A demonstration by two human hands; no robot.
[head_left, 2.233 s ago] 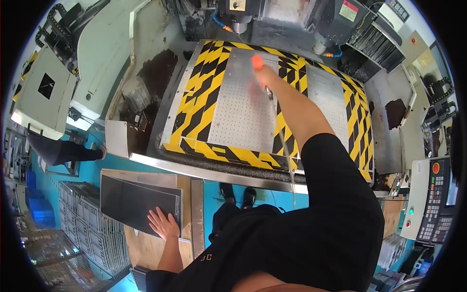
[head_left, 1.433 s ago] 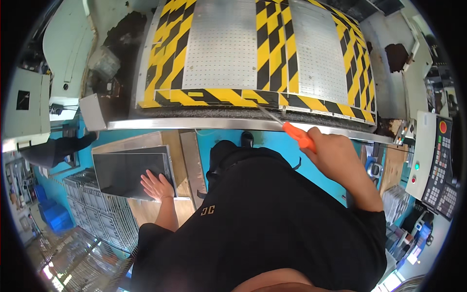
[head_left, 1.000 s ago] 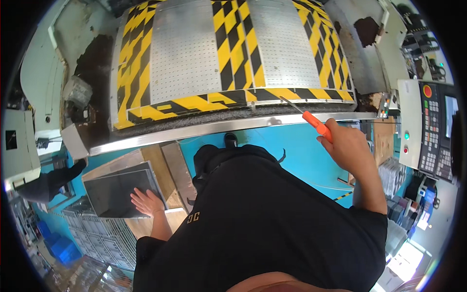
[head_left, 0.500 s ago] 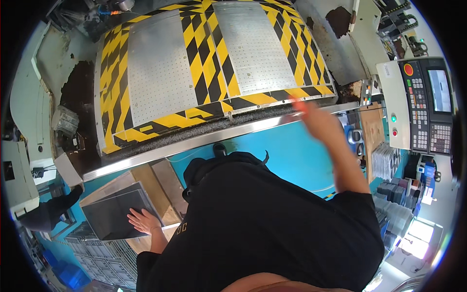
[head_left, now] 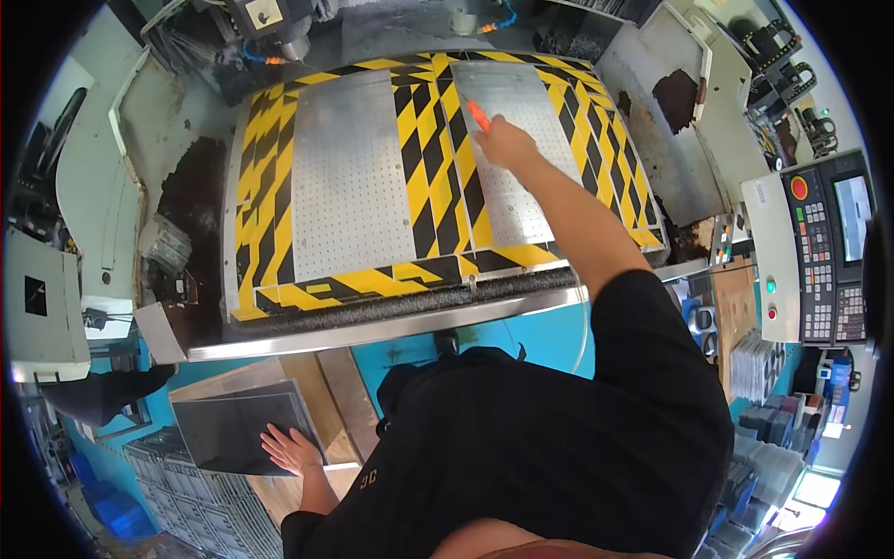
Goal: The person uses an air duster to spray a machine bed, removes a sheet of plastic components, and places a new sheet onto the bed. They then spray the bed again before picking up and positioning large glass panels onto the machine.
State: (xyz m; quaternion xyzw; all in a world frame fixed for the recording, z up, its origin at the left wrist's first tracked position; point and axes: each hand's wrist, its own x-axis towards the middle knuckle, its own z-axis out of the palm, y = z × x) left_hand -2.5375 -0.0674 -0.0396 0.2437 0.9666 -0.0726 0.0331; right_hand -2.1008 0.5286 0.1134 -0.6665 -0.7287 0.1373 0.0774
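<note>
Head | right hand [head_left: 506, 144] fingers grasping orange tool [head_left: 478, 115] over perforated bed [head_left: 354, 186] | left hand [head_left: 291, 449] fingers flat, released, on grey sheet [head_left: 233, 430]

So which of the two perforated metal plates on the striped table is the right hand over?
The right-hand plate: the right hand, holding an orange-handled tool, is over it. The wider left plate is bare.

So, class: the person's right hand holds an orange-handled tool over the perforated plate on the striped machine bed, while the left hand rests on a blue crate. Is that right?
Not quite. In the head view the left hand rests on a dark grey flat sheet, not a blue crate. The rest stands: the right hand holds the orange-handled tool over the perforated plate on the striped machine bed.
</note>
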